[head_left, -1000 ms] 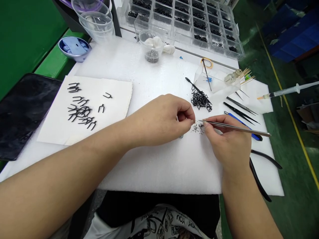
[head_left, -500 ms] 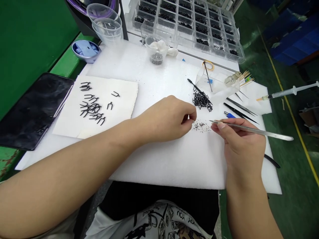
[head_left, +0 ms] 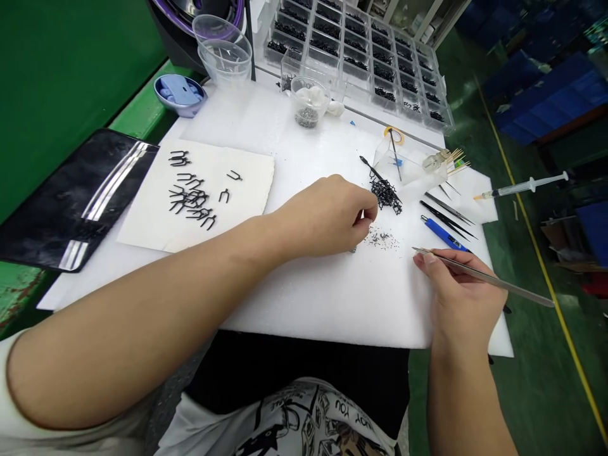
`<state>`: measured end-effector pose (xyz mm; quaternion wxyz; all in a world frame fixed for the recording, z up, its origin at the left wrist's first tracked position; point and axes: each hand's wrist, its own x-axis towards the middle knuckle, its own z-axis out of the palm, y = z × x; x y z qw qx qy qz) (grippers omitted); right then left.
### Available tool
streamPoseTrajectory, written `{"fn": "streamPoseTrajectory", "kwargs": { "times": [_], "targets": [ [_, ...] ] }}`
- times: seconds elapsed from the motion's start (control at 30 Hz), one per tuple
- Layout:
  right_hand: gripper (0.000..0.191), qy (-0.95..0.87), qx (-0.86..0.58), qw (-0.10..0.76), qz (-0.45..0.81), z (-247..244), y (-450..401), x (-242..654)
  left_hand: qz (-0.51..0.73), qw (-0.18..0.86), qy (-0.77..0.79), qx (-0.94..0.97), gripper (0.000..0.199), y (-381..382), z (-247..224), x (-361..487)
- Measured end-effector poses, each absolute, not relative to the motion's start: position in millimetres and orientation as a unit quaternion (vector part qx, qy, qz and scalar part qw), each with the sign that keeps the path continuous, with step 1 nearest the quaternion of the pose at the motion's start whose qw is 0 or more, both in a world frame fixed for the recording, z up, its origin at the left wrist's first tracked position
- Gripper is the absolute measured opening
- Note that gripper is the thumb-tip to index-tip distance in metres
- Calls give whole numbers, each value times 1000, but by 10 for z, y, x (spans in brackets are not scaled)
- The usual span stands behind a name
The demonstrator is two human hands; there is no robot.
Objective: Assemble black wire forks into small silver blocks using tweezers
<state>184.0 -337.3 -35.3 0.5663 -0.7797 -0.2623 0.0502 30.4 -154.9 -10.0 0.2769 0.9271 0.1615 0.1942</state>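
My right hand (head_left: 458, 285) grips slim metal tweezers (head_left: 498, 278), their tip pointing left just above the white foam sheet (head_left: 332, 297). To the left, my left hand (head_left: 327, 215) is closed in a pinch, thumb against the bent fingers; whatever it holds is hidden. Between the hands lies a scatter of tiny dark bits (head_left: 382, 239). Behind them is a heap of small black bent pieces (head_left: 386, 194), a dark stick leaning on it. Several black forked pieces (head_left: 192, 197) rest on a cream card (head_left: 251, 212) beyond my left forearm.
A divided clear tray (head_left: 349, 73) of black parts spans the back. Clear cups (head_left: 223, 60) and a cup of grey bits (head_left: 306, 117) stand before it. On the right lie a blue pen-like tool (head_left: 444, 233), more tweezers (head_left: 449, 209) and a syringe (head_left: 517, 187).
My right hand has drawn back from the tiny bits with the tweezers, lower and toward me. My left hand keeps its pinch beside the bits. The view has shifted slightly.
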Motion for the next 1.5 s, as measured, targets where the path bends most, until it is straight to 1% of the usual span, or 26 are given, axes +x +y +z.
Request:
{"fn": "streamPoseTrajectory", "kwargs": {
  "times": [0.13,0.37,0.6,0.67,0.8,1.0,1.13,1.23,1.37,1.5],
  "targets": [
    [20,-273,-776,566,45,-407,-3313,1863,184,270,157,932,16,-1555,-92,294],
    [23,-264,-734,623,68,-457,-3294,1909,174,260,152,938,18,-1565,-64,277],
    [23,-262,-763,578,122,-305,-3529,1911,170,257,154,939,18,-1561,-66,269],
    [21,-271,-762,577,109,-286,-3501,1882,169,255,154,940,18,-1566,-67,269],
    [19,-278,-749,597,68,-312,-3387,1820,164,246,156,943,18,-1568,-72,267],
    [13,-267,-673,680,115,-298,-3369,1852,116,229,139,956,24,-1554,-53,215],
    [11,-274,-676,675,107,-235,-3385,1855,68,226,120,964,28,-1552,-32,169],
    [10,-231,-651,699,184,-182,-3376,1814,42,216,124,968,27,-1554,-40,170],
    [8,-130,-592,734,307,-153,-3358,1769,33,207,126,970,17,-1564,-57,192],
    [9,-101,-605,711,344,-164,-3440,1749,43,211,123,969,13,-1564,-53,185]
  ]
}}
